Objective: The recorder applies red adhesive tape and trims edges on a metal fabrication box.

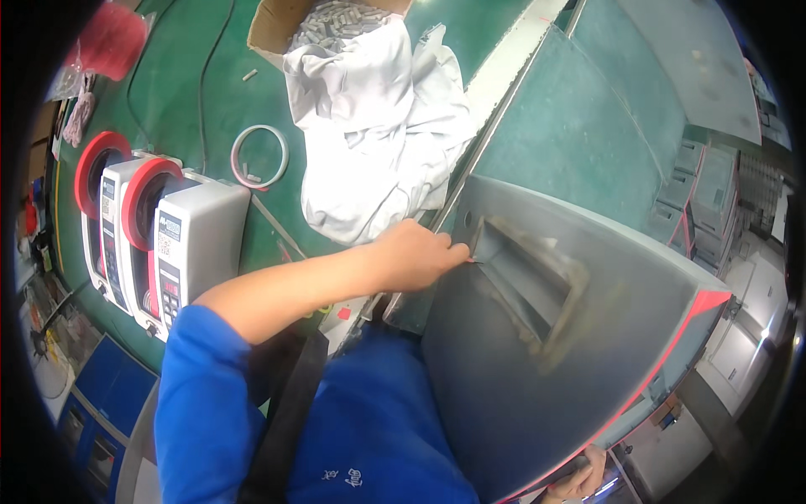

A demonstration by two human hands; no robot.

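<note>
Probably stiff, smooth, awkwardly heavy grey panel (pixel 592 340) sat at right, best held by outer edges. Left hand (pixel 424 254) pinched at recess (pixel 525 290)'s far-left corner, couldn't tell on what; my right hand (pixel 579 480) gripped near red-taped edge (pixel 642 386).

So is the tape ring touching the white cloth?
Apart. The head view shows a strip of green work surface between the tape ring and the white cloth.

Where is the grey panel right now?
The grey panel is right of centre in the head view, the left hand at its rectangular opening, the right hand at its red edge.
</note>
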